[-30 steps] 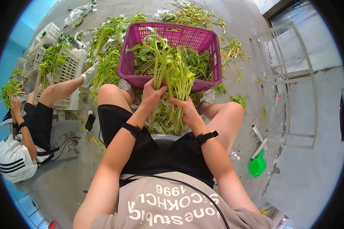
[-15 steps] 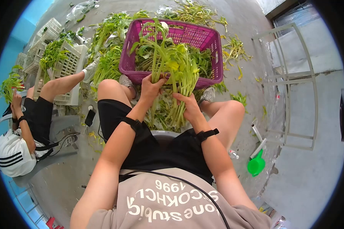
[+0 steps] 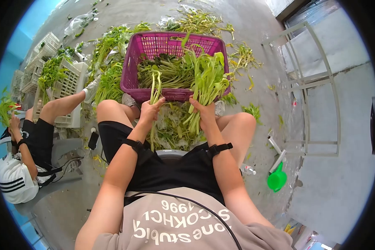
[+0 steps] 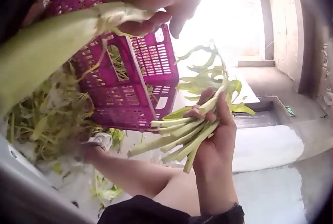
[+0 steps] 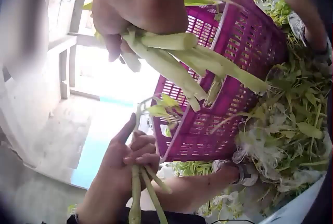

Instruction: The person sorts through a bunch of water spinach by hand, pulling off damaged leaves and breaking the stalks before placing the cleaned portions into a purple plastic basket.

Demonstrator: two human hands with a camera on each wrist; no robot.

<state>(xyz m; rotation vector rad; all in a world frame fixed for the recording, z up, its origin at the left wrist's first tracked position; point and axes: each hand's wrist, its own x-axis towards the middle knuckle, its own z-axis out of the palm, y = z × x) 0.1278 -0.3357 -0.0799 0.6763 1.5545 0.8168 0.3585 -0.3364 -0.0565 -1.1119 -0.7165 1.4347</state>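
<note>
The right hand (image 3: 204, 111) grips a thick bunch of long green leafy vegetable stems (image 3: 204, 85) just right of centre in the head view, leaves fanning up over the near rim of the magenta slotted plastic basket (image 3: 131, 66). The left hand (image 3: 150, 110), just left of centre, pinches a few separated green stalks (image 3: 154, 89), which stand upright with their cut ends hanging down between the knees. In the left wrist view the bunch lies across the right palm with fingers curled round its pale lower stems.

To do this sorting step well, I judge that the right hand should hold the bunch near the cut ends so the stems stay aligned, while the left draws its stalks straight away without snagging the leaves. The stalks in the left hand may include a wilted one, though the view is too coarse to tell.

Compared with half a second ago, the single mass that both hands held together is now split: the hands have parted, the bunch sits lower, and the left hand carries only a few stalks. More green stems fill the basket; loose trimmings litter the grey concrete floor (image 3: 329, 125).
</note>
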